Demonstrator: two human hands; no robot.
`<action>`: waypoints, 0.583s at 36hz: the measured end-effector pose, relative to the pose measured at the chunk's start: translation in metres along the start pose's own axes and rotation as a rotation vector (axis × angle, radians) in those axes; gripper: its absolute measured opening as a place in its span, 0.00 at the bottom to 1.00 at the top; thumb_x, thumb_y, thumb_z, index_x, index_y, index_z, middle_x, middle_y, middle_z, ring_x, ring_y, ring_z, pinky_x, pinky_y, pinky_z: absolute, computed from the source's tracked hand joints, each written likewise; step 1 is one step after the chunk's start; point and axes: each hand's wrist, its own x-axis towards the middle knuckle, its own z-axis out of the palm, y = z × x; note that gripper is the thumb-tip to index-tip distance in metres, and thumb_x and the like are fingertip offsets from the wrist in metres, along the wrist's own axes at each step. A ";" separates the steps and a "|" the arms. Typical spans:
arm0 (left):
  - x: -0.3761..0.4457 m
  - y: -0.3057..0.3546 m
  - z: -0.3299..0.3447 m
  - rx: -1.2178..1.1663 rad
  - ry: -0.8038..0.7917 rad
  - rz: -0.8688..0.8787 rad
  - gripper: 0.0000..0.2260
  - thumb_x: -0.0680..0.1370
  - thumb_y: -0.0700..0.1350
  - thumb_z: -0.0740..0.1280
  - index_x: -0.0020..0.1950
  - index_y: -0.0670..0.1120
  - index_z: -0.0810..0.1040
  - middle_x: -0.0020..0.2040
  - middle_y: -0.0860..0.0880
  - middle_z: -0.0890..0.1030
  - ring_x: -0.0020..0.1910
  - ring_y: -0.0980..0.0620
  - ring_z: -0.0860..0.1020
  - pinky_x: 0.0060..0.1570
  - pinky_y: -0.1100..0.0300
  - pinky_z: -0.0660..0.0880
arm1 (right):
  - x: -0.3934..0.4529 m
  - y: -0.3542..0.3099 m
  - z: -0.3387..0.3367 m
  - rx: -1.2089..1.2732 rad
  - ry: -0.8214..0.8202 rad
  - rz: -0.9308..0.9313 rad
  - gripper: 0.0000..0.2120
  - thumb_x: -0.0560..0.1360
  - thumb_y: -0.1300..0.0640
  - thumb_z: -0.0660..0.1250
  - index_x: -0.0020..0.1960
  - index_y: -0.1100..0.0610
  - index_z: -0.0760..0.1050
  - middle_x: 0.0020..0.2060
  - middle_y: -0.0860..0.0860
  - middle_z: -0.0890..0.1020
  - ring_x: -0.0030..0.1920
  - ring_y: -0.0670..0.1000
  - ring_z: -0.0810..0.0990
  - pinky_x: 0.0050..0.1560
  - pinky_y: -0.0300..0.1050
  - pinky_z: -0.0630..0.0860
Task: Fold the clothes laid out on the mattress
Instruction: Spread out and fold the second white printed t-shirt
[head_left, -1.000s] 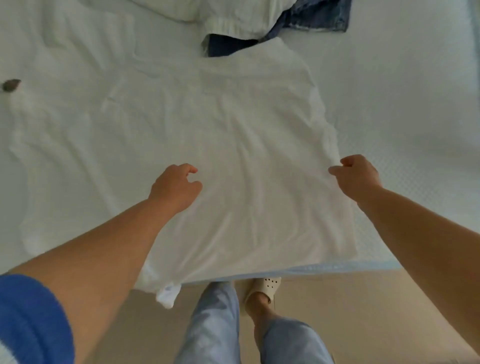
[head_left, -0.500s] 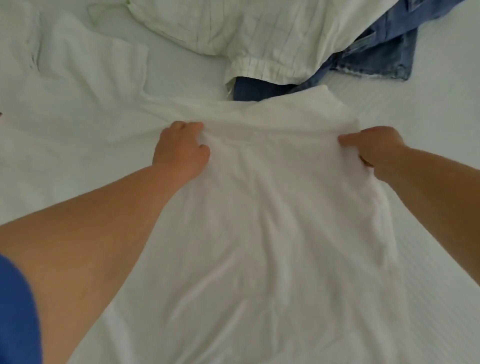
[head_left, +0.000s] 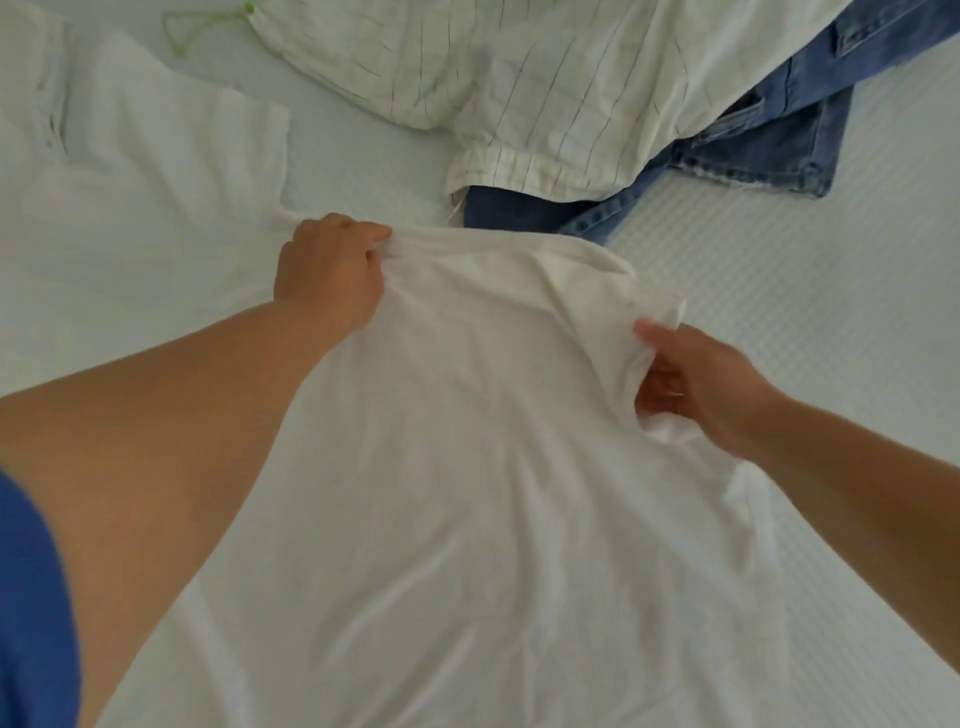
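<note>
White shirt (head_left: 467, 493) spread on mattress (head_left: 831, 312), centre. Left hand (head_left: 327, 275) pinching far folded edge; right hand (head_left: 696, 384) gripping bunched right edge. Striped garment (head_left: 519, 88) over jeans (head_left: 769, 135), far right.

Short blue sleeve (head_left: 31, 597) on left arm; both forearms bare.

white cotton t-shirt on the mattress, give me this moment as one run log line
step: fold in progress | left hand: grips white cotton t-shirt top edge | right hand: grips its right side | beyond: striped shirt, blue jeans
</note>
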 end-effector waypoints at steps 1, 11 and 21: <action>0.002 -0.001 0.000 0.010 0.007 0.008 0.16 0.78 0.41 0.59 0.64 0.47 0.77 0.63 0.40 0.74 0.60 0.38 0.71 0.57 0.49 0.67 | 0.005 -0.008 -0.001 0.140 -0.015 0.058 0.30 0.58 0.39 0.71 0.53 0.56 0.76 0.43 0.52 0.82 0.40 0.52 0.81 0.42 0.47 0.76; 0.018 -0.017 -0.007 0.138 0.007 -0.010 0.11 0.76 0.48 0.66 0.56 0.48 0.80 0.56 0.41 0.77 0.56 0.39 0.73 0.54 0.49 0.67 | 0.017 -0.044 -0.007 0.677 -0.034 0.062 0.25 0.76 0.38 0.59 0.58 0.58 0.77 0.50 0.56 0.84 0.48 0.58 0.83 0.36 0.57 0.80; 0.025 -0.038 -0.013 0.284 0.021 0.014 0.13 0.76 0.50 0.65 0.58 0.47 0.77 0.55 0.42 0.76 0.54 0.40 0.74 0.52 0.50 0.66 | 0.009 -0.056 -0.039 0.474 0.030 -0.025 0.22 0.72 0.67 0.60 0.62 0.47 0.74 0.52 0.52 0.79 0.43 0.52 0.84 0.34 0.44 0.80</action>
